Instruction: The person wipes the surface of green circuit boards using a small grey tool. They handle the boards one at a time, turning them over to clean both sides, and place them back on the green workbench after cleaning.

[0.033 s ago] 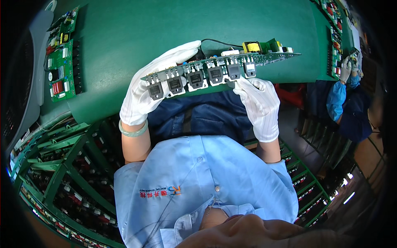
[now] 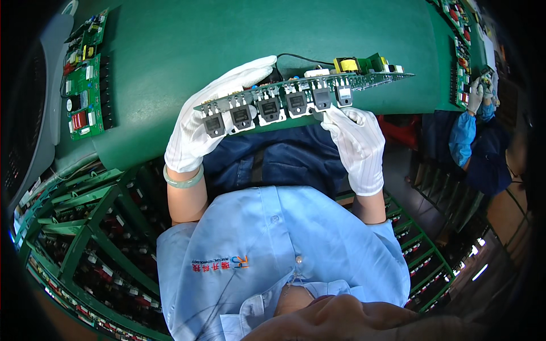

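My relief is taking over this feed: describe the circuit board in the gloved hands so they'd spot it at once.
Find the green table across the top. At its near edge, the white-gloved left hand and right hand hold a circuit board, a row of six transistor-like parts facing the wearer. Unlike the boards at the table's sides, it is held up, nearly edge-on.

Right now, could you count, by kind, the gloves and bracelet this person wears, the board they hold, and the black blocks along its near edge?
White gloves: 2
Pale green bracelet: 1
Held circuit board: 1
Black blocks: 6
Total: 10
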Tool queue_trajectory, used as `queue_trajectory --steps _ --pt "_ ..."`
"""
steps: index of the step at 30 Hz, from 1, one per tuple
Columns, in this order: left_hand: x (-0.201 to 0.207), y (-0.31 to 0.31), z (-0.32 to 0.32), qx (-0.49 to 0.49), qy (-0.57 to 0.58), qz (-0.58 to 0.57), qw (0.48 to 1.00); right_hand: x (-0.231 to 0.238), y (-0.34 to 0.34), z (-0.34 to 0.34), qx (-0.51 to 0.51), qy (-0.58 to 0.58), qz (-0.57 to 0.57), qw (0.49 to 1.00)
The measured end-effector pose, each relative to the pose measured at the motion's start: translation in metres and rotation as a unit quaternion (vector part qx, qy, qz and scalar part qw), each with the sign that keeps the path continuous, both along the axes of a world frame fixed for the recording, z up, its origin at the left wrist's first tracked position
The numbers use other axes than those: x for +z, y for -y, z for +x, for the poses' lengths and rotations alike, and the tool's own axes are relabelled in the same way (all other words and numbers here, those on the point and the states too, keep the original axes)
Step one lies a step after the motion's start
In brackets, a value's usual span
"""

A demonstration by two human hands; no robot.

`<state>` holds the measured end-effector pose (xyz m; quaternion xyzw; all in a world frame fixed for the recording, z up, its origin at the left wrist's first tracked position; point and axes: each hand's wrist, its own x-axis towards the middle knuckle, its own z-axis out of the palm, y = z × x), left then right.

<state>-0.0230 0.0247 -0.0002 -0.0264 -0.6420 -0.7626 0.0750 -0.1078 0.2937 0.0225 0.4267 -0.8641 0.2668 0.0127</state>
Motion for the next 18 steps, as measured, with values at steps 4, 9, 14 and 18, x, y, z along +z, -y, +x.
queue_trajectory --steps 4,9,14,18 --pt "-0.004 -0.001 -0.001 0.007 -0.024 -0.005 1.0 0.001 -0.002 0.001 -0.002 0.013 -0.002 1.0" --pt "-0.002 -0.002 -0.001 0.012 -0.021 0.002 1.0 0.001 -0.002 0.001 -0.001 0.005 0.005 1.0" --pt "-0.002 -0.003 -0.001 0.02 -0.028 0.005 0.999 -0.009 -0.004 0.001 -0.052 0.026 0.001 0.998" --pt "0.0 0.0 0.0 0.018 -0.017 -0.018 1.0 0.0 0.004 0.006 -0.006 0.014 0.025 1.0"
